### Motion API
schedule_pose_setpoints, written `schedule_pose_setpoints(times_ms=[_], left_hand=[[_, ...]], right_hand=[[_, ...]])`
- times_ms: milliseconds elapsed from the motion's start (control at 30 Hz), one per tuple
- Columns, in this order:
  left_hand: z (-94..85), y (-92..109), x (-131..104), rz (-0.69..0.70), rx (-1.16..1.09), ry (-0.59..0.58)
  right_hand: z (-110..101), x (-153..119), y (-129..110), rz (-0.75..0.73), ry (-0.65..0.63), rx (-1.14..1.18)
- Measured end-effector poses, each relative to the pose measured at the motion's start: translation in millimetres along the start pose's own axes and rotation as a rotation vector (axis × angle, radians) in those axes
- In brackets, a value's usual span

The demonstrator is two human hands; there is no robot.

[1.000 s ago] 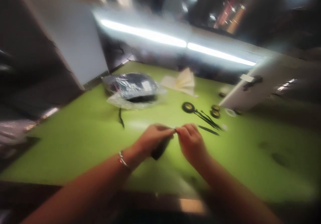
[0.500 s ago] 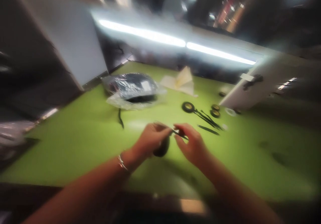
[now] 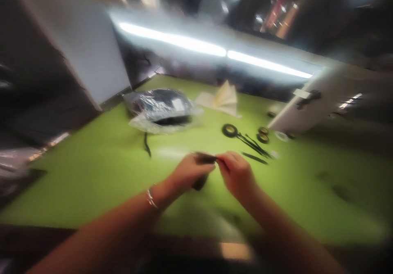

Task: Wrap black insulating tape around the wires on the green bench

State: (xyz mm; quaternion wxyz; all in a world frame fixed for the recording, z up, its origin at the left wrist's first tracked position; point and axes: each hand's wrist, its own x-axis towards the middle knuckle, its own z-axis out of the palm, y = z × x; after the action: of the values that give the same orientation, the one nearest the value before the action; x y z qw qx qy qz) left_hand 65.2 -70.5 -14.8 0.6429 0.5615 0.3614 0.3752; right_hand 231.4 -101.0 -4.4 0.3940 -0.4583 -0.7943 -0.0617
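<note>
My left hand (image 3: 188, 170), with a bracelet at its wrist, is closed around a dark, soft-looking piece (image 3: 201, 181). Part of that piece hangs below the palm, and a narrow dark end sticks out above the thumb. At this narrow end, the fingertips of my right hand (image 3: 238, 171) are pinched together. The two hands almost meet over the green tabletop (image 3: 101, 175). Blur and my fingers hide what kind of thing the dark piece is.
A clear plastic bag (image 3: 162, 104) with dark contents lies behind my left hand, a short black strip (image 3: 147, 145) before it. Folded cream paper (image 3: 225, 98) stands farther back. Right of it are a black tape roll (image 3: 229, 130), thin black strips (image 3: 253, 145), smaller rolls (image 3: 263, 137) and a white panel (image 3: 294, 110).
My right fingers, loosely curled around a dark strip end before, are now pinched together at the narrow end. The hanging dark part has shifted slightly.
</note>
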Motion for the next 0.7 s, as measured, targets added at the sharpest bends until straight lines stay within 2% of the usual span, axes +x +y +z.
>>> schedule_pose_setpoints(times_ms=[267, 500, 600, 700], left_hand=[[-3.4, 11, -4, -0.115, -0.026, 0.022], [-1.6, 5, -4, -0.041, -0.028, 0.105], [-3.0, 2, -3, -0.072, -0.055, 0.109], [-4.3, 0, -2, -0.043, -0.047, 0.127]], right_hand=[[3, -1, 0, -0.160, 0.067, -0.216], [3, -1, -1, -0.248, 0.072, -0.278], [6, -3, -2, -0.239, 0.060, -0.262], [8, -5, -4, -0.118, 0.038, -0.126]])
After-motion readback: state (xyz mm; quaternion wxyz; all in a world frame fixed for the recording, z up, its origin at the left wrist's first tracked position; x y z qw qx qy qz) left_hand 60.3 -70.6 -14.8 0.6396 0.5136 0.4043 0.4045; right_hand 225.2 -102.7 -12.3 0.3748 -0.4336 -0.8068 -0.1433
